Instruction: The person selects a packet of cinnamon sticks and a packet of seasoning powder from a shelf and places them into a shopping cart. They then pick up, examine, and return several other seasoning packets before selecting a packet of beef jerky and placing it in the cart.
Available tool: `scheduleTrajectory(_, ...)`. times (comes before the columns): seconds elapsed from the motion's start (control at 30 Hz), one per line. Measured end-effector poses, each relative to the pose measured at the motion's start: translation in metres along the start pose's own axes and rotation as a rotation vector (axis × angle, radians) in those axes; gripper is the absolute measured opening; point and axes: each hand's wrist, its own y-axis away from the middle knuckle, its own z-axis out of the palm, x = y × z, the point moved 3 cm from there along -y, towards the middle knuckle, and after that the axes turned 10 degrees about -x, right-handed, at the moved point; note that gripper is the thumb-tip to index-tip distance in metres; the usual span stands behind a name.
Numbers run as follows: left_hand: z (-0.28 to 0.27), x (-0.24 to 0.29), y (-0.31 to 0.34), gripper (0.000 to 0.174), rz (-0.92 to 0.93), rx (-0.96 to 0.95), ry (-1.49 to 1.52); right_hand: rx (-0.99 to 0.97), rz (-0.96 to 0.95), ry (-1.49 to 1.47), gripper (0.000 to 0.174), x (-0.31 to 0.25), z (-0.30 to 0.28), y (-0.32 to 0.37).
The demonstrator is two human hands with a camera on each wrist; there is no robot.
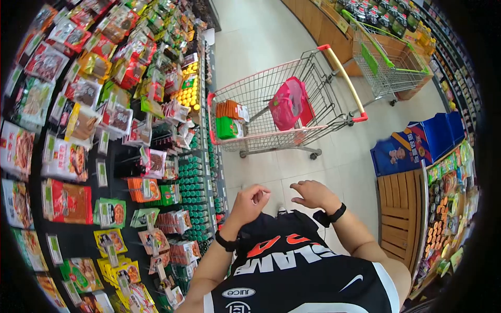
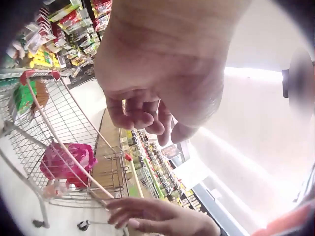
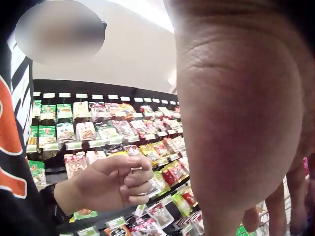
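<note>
My left hand [image 1: 251, 202] hovers in front of my body with its fingers loosely curled and nothing held in it. Close beside it, my right hand [image 1: 314, 195] is raised with its fingers mostly straight, also holding nothing. The right wrist view catches the left hand [image 3: 115, 182] from the side, its thumb near the curled index finger. Beyond both hands stands a shopping cart [image 1: 255, 143], apart from them. In the cart are a pink bag [image 1: 286, 107], orange packs [image 1: 229, 110] and green packs [image 1: 228, 128].
Shelves of packaged food [image 1: 68, 201] line the left side, with green-capped jars [image 1: 190, 182] along their lower edge. A second cart [image 1: 389, 70] with green trim stands at the upper right. On the right are a blue display box [image 1: 407, 148] and a wooden slatted stand [image 1: 399, 208].
</note>
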Motion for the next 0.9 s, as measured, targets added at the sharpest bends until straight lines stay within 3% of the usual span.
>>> scheduleTrajectory(0.17,-0.04,-0.057,-0.104,0.013,-0.041,-0.147,-0.048,0.091,0.088,-0.153,0.047,0.028,-0.007,-0.008)
scheduleTrajectory(0.27,-0.064,-0.138,-0.187,0.012,-0.066,-0.121,0.315,0.095,0.165,-0.23,0.048,0.044,-0.016,-0.022)
scheduleTrajectory(0.33,-0.089,-0.202,-0.238,0.017,-0.242,-0.122,0.842,0.122,0.22,-0.299,0.048,0.053,-0.025,-0.032)
scheduleTrajectory(0.43,-0.115,-0.285,-0.299,0.026,-0.492,0.174,1.076,0.179,0.414,-0.282,0.047,0.058,-0.06,-0.05)
scheduleTrajectory(0.53,-0.137,-0.347,-0.346,0.024,-0.614,0.144,0.72,0.242,0.472,-0.414,0.046,0.051,-0.102,-0.085)
scheduleTrajectory(0.57,-0.142,-0.369,-0.356,0.034,-0.671,0.135,0.604,0.255,0.446,-0.46,0.046,0.049,-0.11,-0.1)
scheduleTrajectory(0.67,-0.144,-0.461,-0.384,0.042,-0.707,0.038,0.357,0.201,0.426,-0.475,0.044,0.05,-0.128,-0.134)
scheduleTrajectory(0.77,-0.163,-0.399,-0.401,0.052,-0.798,0.036,0.121,0.16,0.45,-0.485,0.043,0.052,-0.143,-0.157)
scheduleTrajectory(0.87,-0.149,-0.478,-0.414,0.054,-0.608,-0.056,-0.21,0.123,0.497,-0.525,0.043,0.061,-0.155,-0.179)
scheduleTrajectory(0.9,-0.147,-0.479,-0.411,0.053,-0.668,-0.062,-0.169,0.101,0.518,-0.547,0.043,0.061,-0.154,-0.183)
